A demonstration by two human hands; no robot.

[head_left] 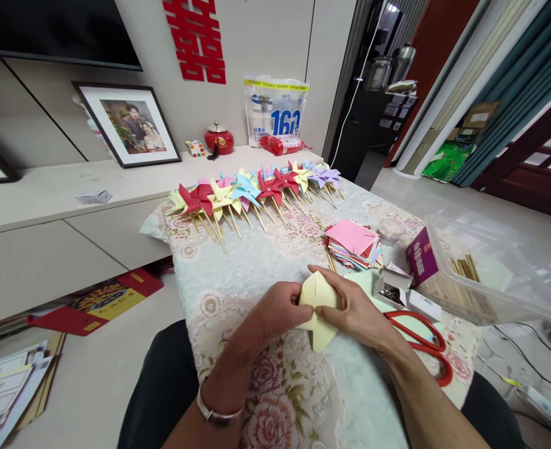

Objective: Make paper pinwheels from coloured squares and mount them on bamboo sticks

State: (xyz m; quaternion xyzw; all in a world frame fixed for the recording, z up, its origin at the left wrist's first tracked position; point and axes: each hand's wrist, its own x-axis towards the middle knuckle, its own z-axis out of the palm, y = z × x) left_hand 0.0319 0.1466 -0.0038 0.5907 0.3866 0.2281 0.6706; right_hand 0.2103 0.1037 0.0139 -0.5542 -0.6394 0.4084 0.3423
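A pale yellow paper pinwheel piece (pixel 319 308) is held between both hands just above the flowered tablecloth (pixel 238 274). My left hand (pixel 275 315) pinches its left side and my right hand (pixel 354 305) pinches its right side, folding the corners toward the middle. A stack of coloured paper squares (pixel 352 243) with a pink sheet on top lies just beyond my right hand. A row of several finished pinwheels on wooden sticks (pixel 256 190) lies across the far end of the table.
Red-handled scissors (pixel 425 346) lie right of my right hand. A small open box of pins (pixel 397 287), a purple box (pixel 420 255) and a clear plastic tub with sticks (pixel 485 274) stand at the right. A low cabinet (pixel 45 206) with framed photo runs along the left.
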